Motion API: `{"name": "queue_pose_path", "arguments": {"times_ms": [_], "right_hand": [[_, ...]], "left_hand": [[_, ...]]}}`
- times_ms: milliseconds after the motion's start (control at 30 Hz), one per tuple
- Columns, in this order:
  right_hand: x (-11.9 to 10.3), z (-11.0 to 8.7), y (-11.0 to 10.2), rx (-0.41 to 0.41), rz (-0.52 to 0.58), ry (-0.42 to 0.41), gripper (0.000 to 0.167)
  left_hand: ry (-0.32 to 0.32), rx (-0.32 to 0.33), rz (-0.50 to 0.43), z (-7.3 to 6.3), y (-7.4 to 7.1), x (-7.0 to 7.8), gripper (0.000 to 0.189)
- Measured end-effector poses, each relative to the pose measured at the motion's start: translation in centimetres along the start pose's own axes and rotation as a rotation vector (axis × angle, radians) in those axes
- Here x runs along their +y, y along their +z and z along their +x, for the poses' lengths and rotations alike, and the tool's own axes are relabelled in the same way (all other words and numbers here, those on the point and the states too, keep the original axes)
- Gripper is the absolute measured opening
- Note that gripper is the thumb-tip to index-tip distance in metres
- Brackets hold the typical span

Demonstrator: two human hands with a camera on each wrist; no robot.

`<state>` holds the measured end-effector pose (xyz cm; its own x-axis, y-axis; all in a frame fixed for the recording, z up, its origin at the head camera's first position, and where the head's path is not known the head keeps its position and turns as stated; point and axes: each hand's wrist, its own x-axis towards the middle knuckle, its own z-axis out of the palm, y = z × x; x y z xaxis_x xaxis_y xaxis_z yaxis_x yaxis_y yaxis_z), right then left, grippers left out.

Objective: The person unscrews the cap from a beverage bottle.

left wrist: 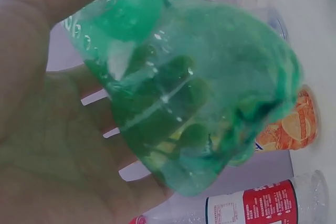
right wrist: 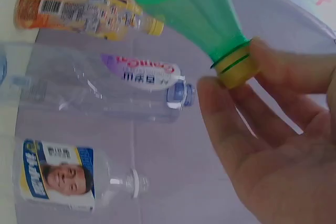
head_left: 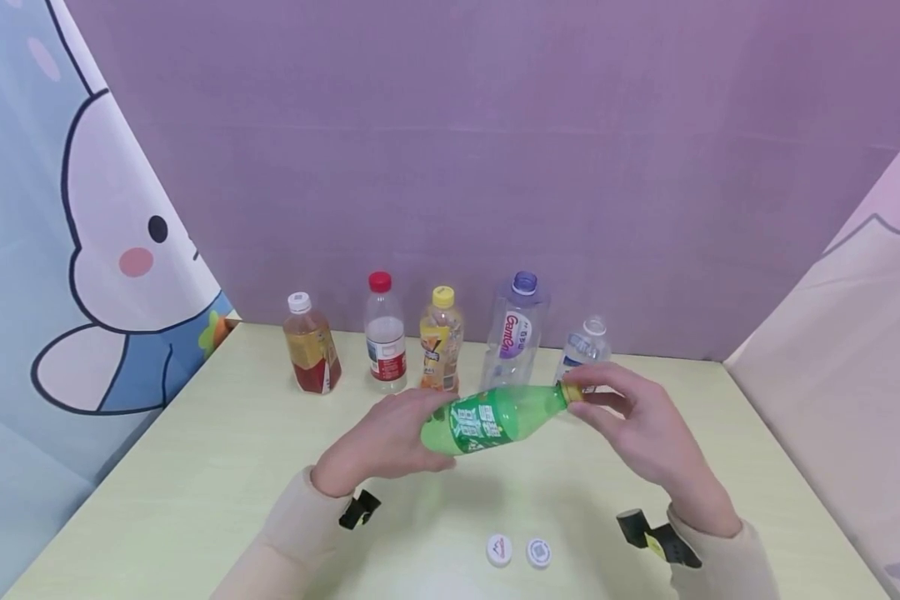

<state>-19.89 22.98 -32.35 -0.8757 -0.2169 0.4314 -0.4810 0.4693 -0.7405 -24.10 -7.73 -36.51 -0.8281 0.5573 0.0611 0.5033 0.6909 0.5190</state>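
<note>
A green plastic bottle [head_left: 521, 414] with a green label is held sideways above the table, its neck to the right. My left hand [head_left: 392, 435] grips it round the base end; in the left wrist view the fingers [left wrist: 178, 93] show through the clear green plastic. At the other end my right hand [head_left: 645, 421] pinches the yellow cap [head_left: 571, 392] between thumb and fingers. The cap [right wrist: 239, 66] sits on the bottle's neck in the right wrist view. Two white caps [head_left: 498, 550] lie on the table below the bottle.
Along the back of the table [head_left: 195, 467] stand a white-capped tea-coloured bottle [head_left: 312, 350], a red-capped bottle [head_left: 385, 342], a yellow-capped orange bottle [head_left: 441, 337], and two bottles without caps: a large clear one [head_left: 516, 329] and a smaller one [head_left: 585, 343]. A purple cloth [head_left: 457, 150] hangs behind.
</note>
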Motion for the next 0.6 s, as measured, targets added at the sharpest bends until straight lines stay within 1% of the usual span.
{"name": "queue_pose_path", "arguments": {"times_ms": [67, 167, 233, 333, 400, 467, 600], "right_hand": [[-0.05, 0.04, -0.27, 0.018, -0.059, 0.051, 0.032], [-0.21, 0.07, -0.51, 0.047, -0.117, 0.158, 0.034], [-0.24, 0.18, -0.46, 0.057, -0.109, 0.220, 0.036], [-0.22, 0.31, -0.17, 0.041, -0.054, 0.294, 0.040], [-0.25, 0.37, 0.02, 0.028, -0.020, 0.321, 0.040], [-0.30, 0.37, 0.18, 0.018, -0.009, 0.330, 0.038], [-0.35, 0.35, 0.31, 0.009, -0.011, 0.305, 0.033]], "left_hand": [[0.004, 0.006, -0.001, 0.04, 0.06, -0.01, 0.075], [0.006, 0.014, 0.006, 0.07, 0.09, 0.03, 0.075], [0.007, 0.016, 0.012, 0.07, 0.09, 0.05, 0.075], [0.006, 0.021, 0.023, 0.09, 0.10, 0.10, 0.075], [0.005, 0.022, 0.030, 0.10, 0.14, 0.13, 0.075], [0.002, 0.023, 0.034, 0.11, 0.17, 0.16, 0.075], [-0.002, 0.025, 0.047, 0.10, 0.19, 0.22, 0.076]]}}
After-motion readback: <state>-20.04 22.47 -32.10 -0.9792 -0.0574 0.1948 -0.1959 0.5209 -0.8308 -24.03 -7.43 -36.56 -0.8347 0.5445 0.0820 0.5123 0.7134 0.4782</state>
